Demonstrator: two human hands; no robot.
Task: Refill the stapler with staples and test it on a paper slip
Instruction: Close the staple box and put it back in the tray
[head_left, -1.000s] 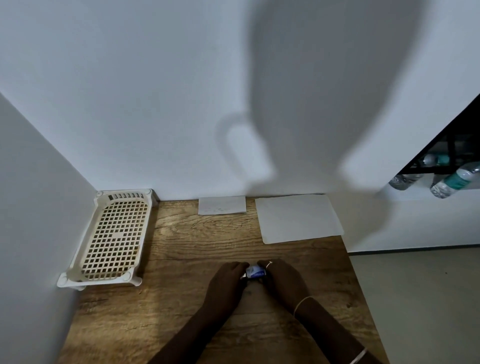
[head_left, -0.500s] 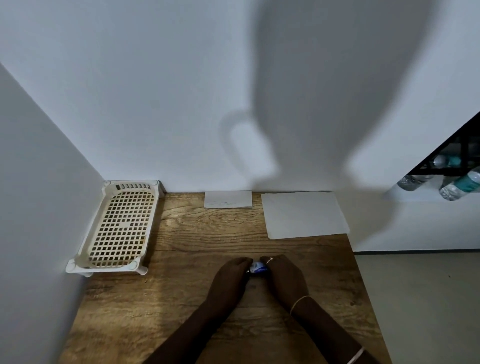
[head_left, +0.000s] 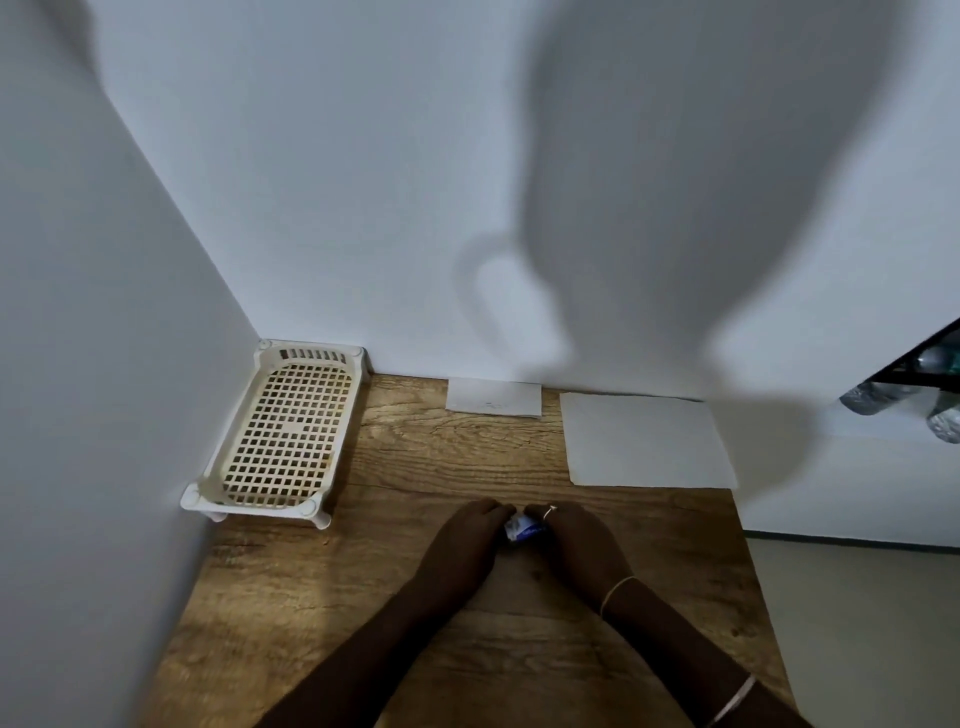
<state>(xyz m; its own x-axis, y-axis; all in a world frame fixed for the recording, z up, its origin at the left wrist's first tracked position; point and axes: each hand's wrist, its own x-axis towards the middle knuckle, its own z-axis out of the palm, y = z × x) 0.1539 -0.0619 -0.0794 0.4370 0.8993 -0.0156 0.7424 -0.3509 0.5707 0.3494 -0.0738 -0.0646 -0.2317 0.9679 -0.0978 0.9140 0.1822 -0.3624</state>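
Note:
My left hand and my right hand meet over the middle of the wooden table. Between their fingertips they hold a small blue-and-white object, mostly hidden by the fingers; I cannot tell whether it is the stapler or a staple box. A small white paper slip lies at the table's far edge against the wall. A larger white sheet lies to its right.
A cream plastic mesh tray stands at the far left in the corner of two white walls. The table's right edge drops to a pale floor. Plastic bottles lie on a dark rack at the far right.
The view has tilted and shifted slightly. Both hands stay together on the small blue-and-white object, with only small finger movement.

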